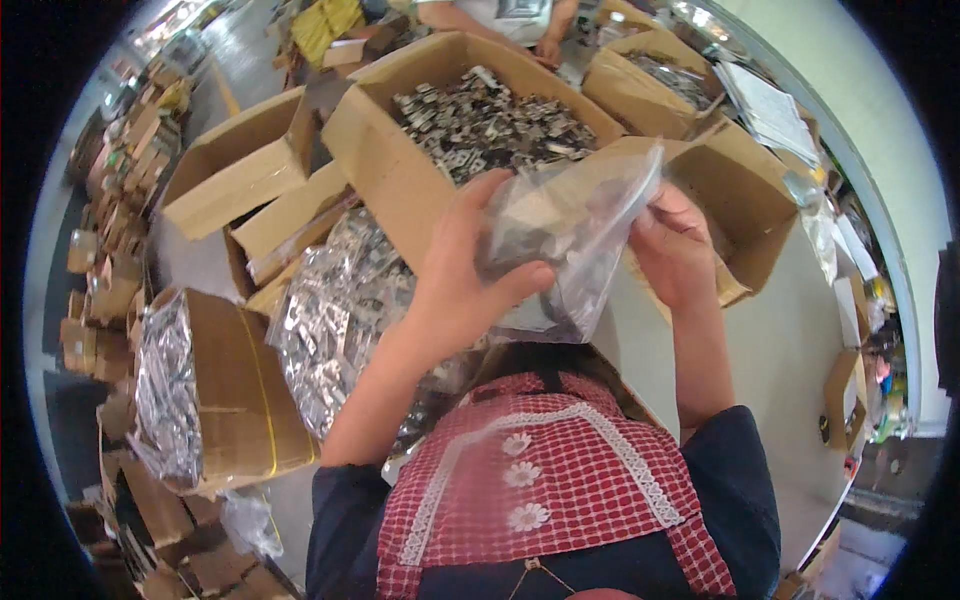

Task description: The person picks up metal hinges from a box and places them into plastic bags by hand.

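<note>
Between left fingers (486, 188) and right fingers (672, 224): clear plastic bag (565, 235), slanted.

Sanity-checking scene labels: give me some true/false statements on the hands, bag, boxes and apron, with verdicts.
1. The left hand is at the left side of the clear plastic bag. True.
2. The right hand lies on the apron. False: the right hand grips the bag's edge.
3. The large cardboard box beyond the hands contains small metal parts. True.
4. The apron is plain blue. False: the apron is red-and-white checked.
</note>
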`<act>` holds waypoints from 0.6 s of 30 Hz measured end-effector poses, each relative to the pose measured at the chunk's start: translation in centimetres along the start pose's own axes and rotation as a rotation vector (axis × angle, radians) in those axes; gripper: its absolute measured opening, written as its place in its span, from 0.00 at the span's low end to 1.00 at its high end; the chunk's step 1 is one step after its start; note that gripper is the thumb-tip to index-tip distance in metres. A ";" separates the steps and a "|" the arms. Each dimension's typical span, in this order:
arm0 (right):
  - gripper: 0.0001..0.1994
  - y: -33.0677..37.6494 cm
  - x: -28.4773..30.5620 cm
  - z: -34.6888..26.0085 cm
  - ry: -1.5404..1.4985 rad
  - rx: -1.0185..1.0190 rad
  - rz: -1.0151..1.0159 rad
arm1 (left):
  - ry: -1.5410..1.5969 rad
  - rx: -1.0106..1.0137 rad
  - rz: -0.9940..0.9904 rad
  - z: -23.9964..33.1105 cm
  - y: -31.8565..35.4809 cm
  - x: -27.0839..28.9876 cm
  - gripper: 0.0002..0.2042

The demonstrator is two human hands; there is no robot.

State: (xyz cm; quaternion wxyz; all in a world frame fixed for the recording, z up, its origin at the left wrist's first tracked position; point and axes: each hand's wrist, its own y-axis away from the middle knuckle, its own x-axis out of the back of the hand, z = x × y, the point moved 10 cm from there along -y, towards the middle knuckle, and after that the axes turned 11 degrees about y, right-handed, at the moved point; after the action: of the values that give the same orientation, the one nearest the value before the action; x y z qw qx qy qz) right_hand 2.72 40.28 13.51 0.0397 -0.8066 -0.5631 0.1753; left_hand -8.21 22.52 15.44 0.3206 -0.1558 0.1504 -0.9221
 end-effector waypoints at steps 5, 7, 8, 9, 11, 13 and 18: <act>0.17 -0.7 -3.6 3.6 0.393 -0.098 -0.032 | 0.271 0.259 0.077 -2.0 1.8 0.6 0.31; 0.16 -1.2 -4.9 2.9 0.378 -0.154 -0.004 | -0.001 0.264 0.205 -3.4 3.2 3.4 0.27; 0.15 -1.2 -5.2 2.4 0.365 -0.198 0.049 | -0.011 0.267 0.217 -3.2 3.6 3.7 0.27; 0.20 -1.1 -6.7 1.6 0.402 -0.164 0.030 | -0.050 0.244 0.267 -2.3 4.2 4.2 0.27; 0.22 -1.0 -10.0 0.3 0.641 -0.104 -0.105 | -0.145 0.273 0.294 -0.6 4.9 4.7 0.29; 0.24 -1.3 -12.7 0.5 0.882 -0.032 -0.233 | -0.218 0.178 0.334 -0.2 5.3 5.1 0.27; 0.22 -3.1 -12.0 3.7 0.611 -0.113 -0.211 | -0.204 0.063 0.390 0.7 6.2 7.3 0.27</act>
State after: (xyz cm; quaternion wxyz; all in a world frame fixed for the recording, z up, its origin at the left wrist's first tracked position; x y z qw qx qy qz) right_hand -4.91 29.82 13.71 0.1802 -0.7601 -0.6143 -0.1114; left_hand -10.02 13.13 15.10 0.5112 -0.2059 0.1157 -0.8264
